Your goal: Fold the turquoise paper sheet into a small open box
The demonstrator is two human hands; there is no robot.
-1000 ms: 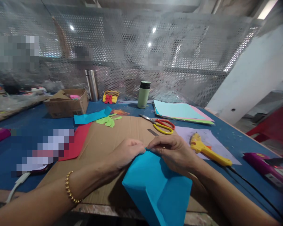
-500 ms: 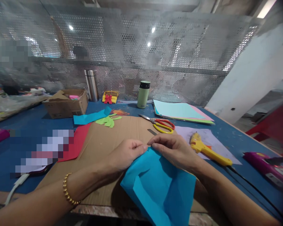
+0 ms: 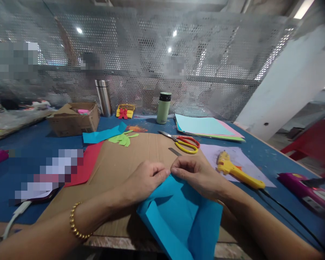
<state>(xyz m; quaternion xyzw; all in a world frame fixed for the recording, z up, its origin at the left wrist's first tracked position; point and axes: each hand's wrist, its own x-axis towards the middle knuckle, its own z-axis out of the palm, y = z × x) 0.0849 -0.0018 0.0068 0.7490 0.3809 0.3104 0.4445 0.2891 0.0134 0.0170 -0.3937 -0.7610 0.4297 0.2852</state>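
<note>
A folded sheet of blue paper (image 3: 178,213) hangs over the near edge of the table, its far edge pinched between both hands. My left hand (image 3: 151,178) is closed, thumb and forefinger on that edge. Just beside it, my right hand (image 3: 196,175) pinches the same edge, the fingertips of the two hands almost touching. Below them lies a brown cardboard sheet (image 3: 124,162). Beyond the right hand are scissors (image 3: 182,140) with red and yellow handles and a dark metal strip (image 3: 175,151).
A yellow glue gun (image 3: 238,171) rests on lilac paper (image 3: 260,173) at the right. Green paper scraps (image 3: 122,139), a blue strip (image 3: 103,135) and red paper (image 3: 83,168) lie leftward. Behind stand a cardboard box (image 3: 73,122), steel flask (image 3: 104,99), green bottle (image 3: 164,110) and coloured sheets (image 3: 206,126).
The hands stay at the edge of the blue paper with only small finger shifts. The whole view has slid slightly, so things appear a little further left.
</note>
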